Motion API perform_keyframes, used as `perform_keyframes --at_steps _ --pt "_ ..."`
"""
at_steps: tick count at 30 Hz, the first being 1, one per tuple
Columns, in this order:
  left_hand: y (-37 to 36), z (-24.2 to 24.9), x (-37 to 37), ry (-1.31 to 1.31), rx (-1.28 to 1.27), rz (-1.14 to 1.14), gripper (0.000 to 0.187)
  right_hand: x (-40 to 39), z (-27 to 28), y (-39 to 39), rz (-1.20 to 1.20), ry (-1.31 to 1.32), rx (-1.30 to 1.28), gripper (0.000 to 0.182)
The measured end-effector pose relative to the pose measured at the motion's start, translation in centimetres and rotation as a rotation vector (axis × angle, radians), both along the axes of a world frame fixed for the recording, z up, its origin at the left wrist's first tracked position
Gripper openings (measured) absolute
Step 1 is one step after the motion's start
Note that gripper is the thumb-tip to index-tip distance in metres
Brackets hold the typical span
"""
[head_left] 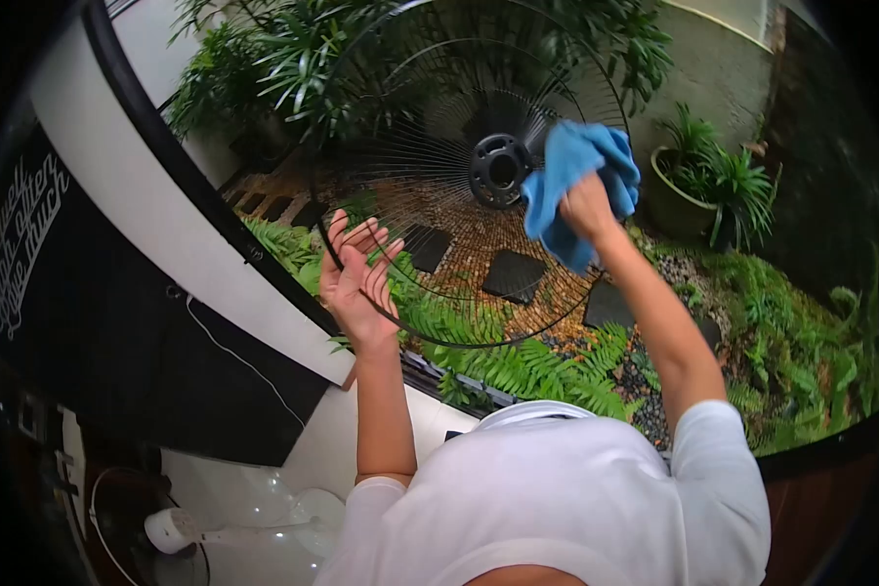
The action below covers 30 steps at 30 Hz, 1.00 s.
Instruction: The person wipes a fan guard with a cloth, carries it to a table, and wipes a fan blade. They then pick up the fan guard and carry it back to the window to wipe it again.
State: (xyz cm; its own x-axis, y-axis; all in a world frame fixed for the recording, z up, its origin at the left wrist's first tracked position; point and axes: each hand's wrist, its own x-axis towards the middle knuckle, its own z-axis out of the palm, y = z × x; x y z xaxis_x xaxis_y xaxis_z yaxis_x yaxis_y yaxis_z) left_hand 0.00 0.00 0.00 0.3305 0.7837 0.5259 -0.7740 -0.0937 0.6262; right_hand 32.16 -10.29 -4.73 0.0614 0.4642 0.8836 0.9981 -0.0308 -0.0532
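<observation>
Cloth [582, 154] bunched against a wire fan guard [430, 161]

To my right, a round pot [676, 200] holds a spiky green plant [725, 184] whose long leaves spill over its edge; I can't make out the inside beneath them. The black guard is up in front of me, its ring-shaped hub [481, 176] near the middle, thin wires fanning out to the rim [469, 346]. My left hand [357, 283] is open, palm turned towards me, fingers parted and slightly bent, and the rim runs across it. My right hand [586, 210] is closed on the blue cloth, gathering it into a loose bundle over the guard's right side, just beside the hub; my fingertips are hidden in the folds. Behind the wires, dark square slabs [514, 275] lie among brown pebbles [560, 291], with ferns [547, 369] nearer to me.
</observation>
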Motion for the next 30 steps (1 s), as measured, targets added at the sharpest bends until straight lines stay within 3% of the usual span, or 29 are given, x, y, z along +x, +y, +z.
perform_keyframes --at_steps 2,5,6,7,8,13,14,17,18,19,21,22,23,24,25,26,27,29,30 --pt "-0.4 -0.3 1.0 -0.013 -0.051 0.008 0.051 -4.2 -3.9 -1.9 -0.009 0.069 -0.067 0.043" --pt "0.9 0.0 1.7 0.040 -0.071 0.108 0.045 -14.0 -4.9 -2.3 0.284 0.375 -0.319 0.038" --pt "1.4 -0.2 2.0 0.054 -0.048 0.110 0.048 -14.5 -6.3 -1.1 0.300 0.047 -0.469 0.040" --pt "0.5 -1.3 2.5 0.045 -0.077 0.088 0.048 -15.8 -4.3 -3.1 0.558 0.211 -0.467 0.044" --pt "-0.3 -2.2 3.0 0.029 -0.132 0.050 0.049 -15.3 -4.8 -3.2 0.640 0.203 -0.525 0.046" --pt "0.0 -1.4 3.1 -0.084 -0.066 -0.158 0.051 -16.1 3.8 3.3 0.675 -0.024 -0.341 0.049" --pt "-0.5 -0.5 3.5 -0.133 0.003 -0.096 0.054 -16.0 5.0 4.3 0.674 -0.096 -0.302 0.050" --pt "-1.2 0.6 3.1 -0.080 0.046 -0.124 0.054 -14.6 7.2 6.8 0.403 -0.428 -0.091 0.054" --pt "-1.6 1.0 3.0 -0.085 0.065 -0.132 0.054 -14.2 9.3 7.4 0.401 -0.328 -0.057 0.053" --pt "-1.7 0.6 2.9 -0.085 0.056 -0.143 0.054 -12.5 10.8 8.7 0.279 -0.525 0.030 0.046" --pt "-1.4 -0.2 2.3 0.031 0.095 -0.042 0.053 -9.7 15.9 7.2 0.130 -0.635 -0.150 0.035" --pt "-1.4 0.3 2.2 0.038 0.099 0.015 0.052 -7.7 16.9 7.6 0.273 -0.568 0.023 0.036" --pt "-1.3 0.3 2.3 0.047 0.084 0.016 0.052 -6.7 17.5 6.7 0.209 -0.495 -0.013 0.034" --pt "-1.0 0.3 2.3 0.030 0.077 0.010 0.054 -5.0 18.0 5.7 0.061 -0.613 -0.010 0.029" --pt "-0.8 0.2 2.1 0.016 0.067 0.009 0.056 -2.2 17.5 5.0 0.062 -0.359 -0.109 0.025" --pt "-0.6 0.3 1.8 0.012 0.075 0.022 0.054 -0.9 17.2 2.8 -0.101 -0.062 -0.298 0.022" --pt "-0.2 0.6 1.7 0.006 0.079 0.037 0.054 1.6 16.0 2.1 -0.245 0.063 -0.291 0.024" --pt "0.4 0.8 1.4 -0.024 0.088 0.032 0.050 5.2 10.6 0.0 -0.228 -0.260 0.139 0.023" --pt "0.4 1.0 1.5 -0.004 0.091 0.044 0.047 5.4 7.7 -0.8 -0.289 -0.272 0.205 0.022"
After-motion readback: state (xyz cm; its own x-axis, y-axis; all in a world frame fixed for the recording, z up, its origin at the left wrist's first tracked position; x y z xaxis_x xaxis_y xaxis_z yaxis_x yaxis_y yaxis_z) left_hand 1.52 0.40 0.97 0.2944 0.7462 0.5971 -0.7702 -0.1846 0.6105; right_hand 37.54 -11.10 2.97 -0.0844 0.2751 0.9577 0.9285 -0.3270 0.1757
